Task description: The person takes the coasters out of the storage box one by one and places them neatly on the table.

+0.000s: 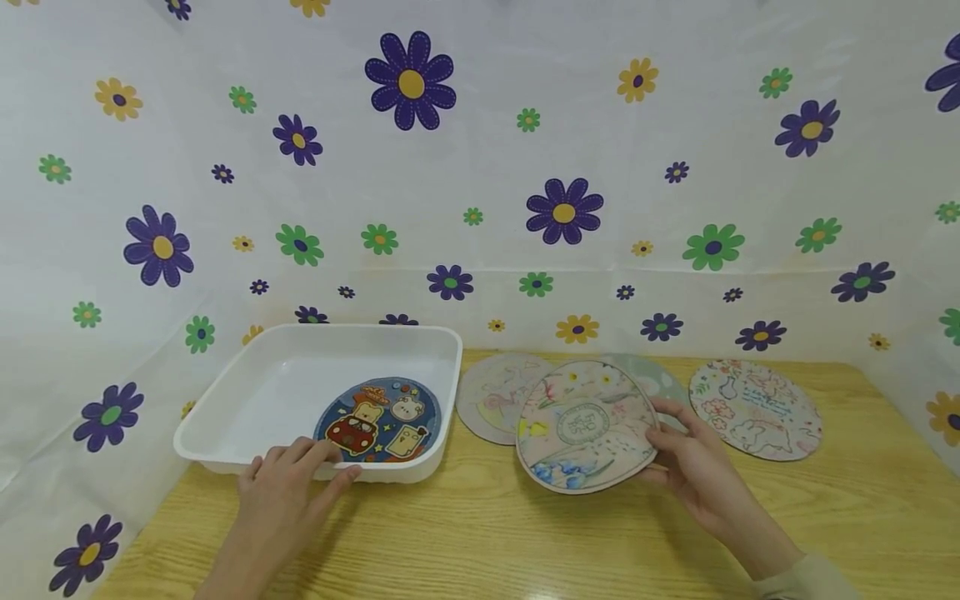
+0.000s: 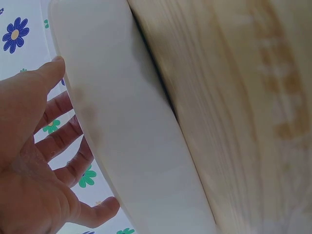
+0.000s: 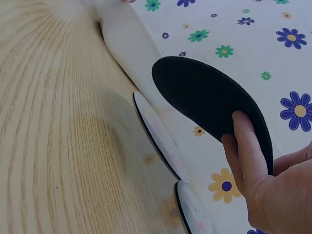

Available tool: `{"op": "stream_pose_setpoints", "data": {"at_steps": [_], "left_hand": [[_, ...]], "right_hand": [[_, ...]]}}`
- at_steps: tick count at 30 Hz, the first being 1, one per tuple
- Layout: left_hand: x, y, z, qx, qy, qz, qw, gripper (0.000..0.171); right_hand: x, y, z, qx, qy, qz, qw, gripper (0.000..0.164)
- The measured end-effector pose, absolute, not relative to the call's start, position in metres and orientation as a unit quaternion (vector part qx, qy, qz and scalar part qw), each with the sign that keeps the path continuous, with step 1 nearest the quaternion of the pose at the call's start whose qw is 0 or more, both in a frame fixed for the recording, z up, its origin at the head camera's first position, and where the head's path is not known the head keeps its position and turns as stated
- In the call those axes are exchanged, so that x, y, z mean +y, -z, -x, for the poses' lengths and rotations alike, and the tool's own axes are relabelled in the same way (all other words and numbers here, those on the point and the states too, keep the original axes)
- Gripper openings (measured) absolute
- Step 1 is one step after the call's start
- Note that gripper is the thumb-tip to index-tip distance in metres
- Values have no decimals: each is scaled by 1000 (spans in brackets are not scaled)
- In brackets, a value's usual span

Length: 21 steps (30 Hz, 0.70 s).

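My right hand [image 1: 697, 471] grips a round floral mouse pad [image 1: 573, 458] by its right edge, thumb on the printed face and fingers behind. The pad is tilted up above the table, and its black underside shows in the right wrist view. At the left stands a white plastic tray [image 1: 255, 408]. My left hand [image 1: 281, 487] holds its near rim, fingers hooked over the edge. Inside the tray, at its right end, lies a dark blue mouse pad [image 1: 378, 429] with cartoon bears and a red car.
Behind the held pad lie a pale pink pad [image 1: 483, 396] and a grey-green pad [image 1: 648, 371], both partly hidden. Farther right lies a white pad [image 1: 757, 408] with line drawings. A flowered cloth [image 1: 480, 150] hangs behind the wooden table [image 1: 480, 533].
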<state>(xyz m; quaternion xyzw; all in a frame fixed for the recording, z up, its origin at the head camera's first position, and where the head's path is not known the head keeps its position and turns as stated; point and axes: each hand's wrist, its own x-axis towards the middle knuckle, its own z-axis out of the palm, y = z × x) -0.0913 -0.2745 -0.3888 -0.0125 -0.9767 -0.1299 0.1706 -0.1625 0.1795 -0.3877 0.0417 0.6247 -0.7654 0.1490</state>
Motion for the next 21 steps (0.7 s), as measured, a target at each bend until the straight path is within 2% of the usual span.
{"op": "stream_pose_setpoints", "data": {"at_steps": [21], "left_hand": [[-274, 389, 91, -974, 142, 12, 176, 25]], "right_hand": [[209, 403, 159, 634, 756, -62, 149, 36]]}}
